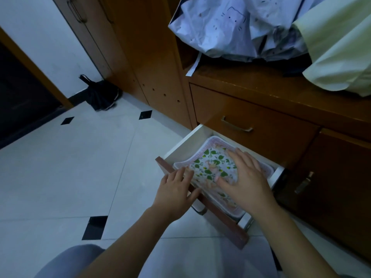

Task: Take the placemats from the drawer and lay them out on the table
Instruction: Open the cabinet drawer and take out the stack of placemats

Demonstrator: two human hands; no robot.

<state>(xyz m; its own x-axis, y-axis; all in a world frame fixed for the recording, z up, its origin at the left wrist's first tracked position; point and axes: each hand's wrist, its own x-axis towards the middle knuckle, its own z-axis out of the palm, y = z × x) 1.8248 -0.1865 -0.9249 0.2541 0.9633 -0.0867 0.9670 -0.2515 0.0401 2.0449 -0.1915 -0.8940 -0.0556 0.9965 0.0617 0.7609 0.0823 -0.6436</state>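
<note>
1. The drawer (181, 144) is pulled out low in the wooden cabinet, and the placemats (210, 164), a leaf-and-flower stack with a pale lattice border, are seen lying flat inside it, filling most of the compartment.
2. The right hand (244, 181) is laid on the right part of the stack with fingers spread and straight; nothing is gripped yet, the grip is open and flat.
3. The left hand (174, 189) is placed at the near-left corner, fingers extended onto the mat edge, the thumb over the dark drawer front (220, 216). Its grip is open as well.
4. The step in hand is judged to be getting hold of the stack. An edge is best lifted first by the left fingertips, so that fingers can be slid beneath.
5. The whole stack should then be pinched from both sides and raised level, so no mat is left behind or bent against the drawer walls.
6. Care is advised with the closed upper drawer (251, 119) just above: the stack should be drawn toward the near side before being raised.
</note>
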